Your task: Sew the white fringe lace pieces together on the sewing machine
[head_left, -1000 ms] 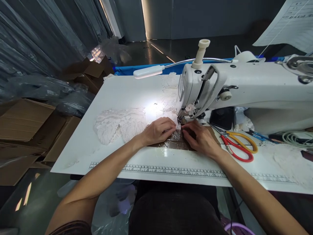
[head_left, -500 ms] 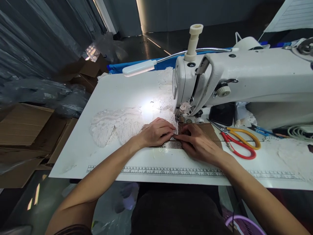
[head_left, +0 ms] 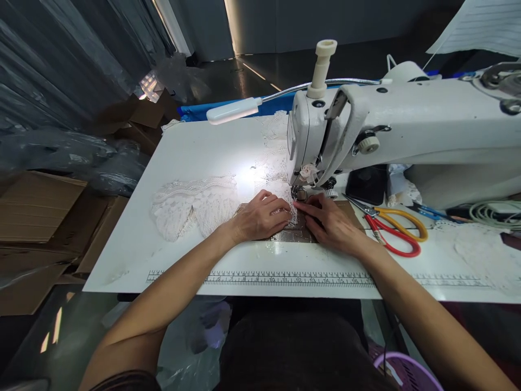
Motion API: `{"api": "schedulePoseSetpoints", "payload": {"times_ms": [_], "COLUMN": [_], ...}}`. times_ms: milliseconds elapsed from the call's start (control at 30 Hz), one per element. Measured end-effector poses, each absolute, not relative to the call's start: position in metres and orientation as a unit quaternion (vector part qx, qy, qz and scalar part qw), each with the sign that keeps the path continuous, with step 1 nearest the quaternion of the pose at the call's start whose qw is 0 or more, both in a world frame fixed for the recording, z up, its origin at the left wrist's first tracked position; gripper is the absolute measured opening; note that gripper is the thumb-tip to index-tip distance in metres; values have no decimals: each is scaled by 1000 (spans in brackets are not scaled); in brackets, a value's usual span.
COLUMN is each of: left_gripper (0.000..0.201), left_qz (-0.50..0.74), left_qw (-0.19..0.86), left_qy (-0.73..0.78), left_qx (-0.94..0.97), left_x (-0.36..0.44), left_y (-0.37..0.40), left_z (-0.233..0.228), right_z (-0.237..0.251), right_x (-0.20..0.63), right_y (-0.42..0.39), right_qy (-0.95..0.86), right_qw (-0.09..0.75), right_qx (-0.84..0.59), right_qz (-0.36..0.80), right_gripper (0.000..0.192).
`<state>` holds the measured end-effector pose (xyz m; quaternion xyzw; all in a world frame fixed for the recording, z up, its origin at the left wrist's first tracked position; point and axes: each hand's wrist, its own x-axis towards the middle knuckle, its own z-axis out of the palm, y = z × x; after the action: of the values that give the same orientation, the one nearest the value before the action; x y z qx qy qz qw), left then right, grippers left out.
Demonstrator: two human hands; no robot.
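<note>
My left hand point(head_left: 260, 217) lies flat on white lace fabric point(head_left: 195, 206), fingers pressing its edge just left of the presser foot point(head_left: 301, 194) of a white sewing machine point(head_left: 399, 130). My right hand point(head_left: 329, 222) presses the lace edge from the right, fingertips touching those of the left hand close in front of the needle. More lace runs away behind the machine head. A dark brown patch point(head_left: 299, 234) shows on the table under both hands.
Red and yellow handled scissors point(head_left: 391, 231) lie right of my right hand. A gooseneck lamp point(head_left: 234, 110) shines on the white table point(head_left: 203, 146). A printed ruler point(head_left: 285, 279) runs along the front edge. Cardboard boxes point(head_left: 36, 212) stand at left, cables point(head_left: 496, 212) at right.
Both hands have slid a little forward toward the presser foot with the lace; the camera view shifted slightly.
</note>
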<state>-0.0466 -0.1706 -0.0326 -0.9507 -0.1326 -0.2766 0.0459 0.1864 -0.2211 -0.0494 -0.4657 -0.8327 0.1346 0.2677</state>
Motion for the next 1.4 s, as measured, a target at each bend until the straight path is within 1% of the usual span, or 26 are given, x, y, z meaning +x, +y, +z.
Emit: {"api": "schedulePoseSetpoints", "payload": {"times_ms": [133,233,367,567,900,1067,1167,1400], "left_gripper": [11,12,11,15,16,17,14,20], "left_qz": [-272,-271,-268,-254,-239,-220,-209,-162], "left_qw": [87,96,80,43,68,81,61,39], "left_qy": [-120,-118,-118,-125,-114,-113,-124,-158], "left_qx": [-951,-951,-953,-958,-962,-966,-968,-973], "left_x": [-47,-47,-46,-46,-47,-48,-50,-49], "left_y": [-171,-172,-172,-172,-174,-176,-180,-187], "left_z": [-31,-31,-33,-35,-30,-31,-27,-20], "right_z": [-48,-47,-49,-51,-52,-54,-52,-49], "right_x": [188,189,188,187,186,190,190,187], "right_y": [-223,-223,-223,-222,-224,-223,-224,-227], "right_qy": [-823,-819,-824,-827,-825,-847,-851,-849], "right_qw": [280,280,284,281,279,273,267,249], "right_qx": [-470,-474,-463,-461,-468,-437,-433,-453], "right_qz": [152,163,162,156,150,135,127,110], "right_gripper": [41,42,40,38,37,39,37,38]}}
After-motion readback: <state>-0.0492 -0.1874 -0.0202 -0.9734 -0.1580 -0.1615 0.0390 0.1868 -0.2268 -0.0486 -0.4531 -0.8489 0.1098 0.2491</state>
